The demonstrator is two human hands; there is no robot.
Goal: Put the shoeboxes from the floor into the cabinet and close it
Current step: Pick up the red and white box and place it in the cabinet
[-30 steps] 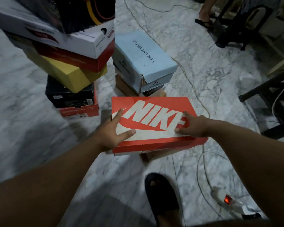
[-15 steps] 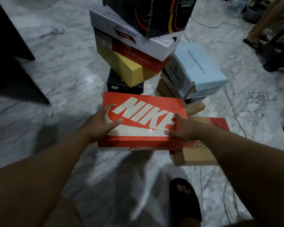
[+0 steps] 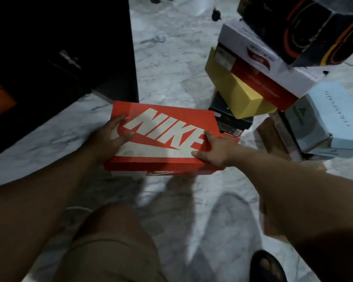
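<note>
Orange shoebox (image 3: 167,157) with white lettering, yellow box (image 3: 238,94), grey-veined white marble floor (image 3: 171,64).

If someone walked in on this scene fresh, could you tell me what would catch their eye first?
First the bright orange Nike shoebox at the centre, held off the marble floor between the left hand and the right hand. Next, the leaning stack of shoeboxes at the upper right, with a pale blue box beside it. At the upper left stands the dark cabinet.

"NIKE" in white on red shoebox lid (image 3: 163,135)
</note>
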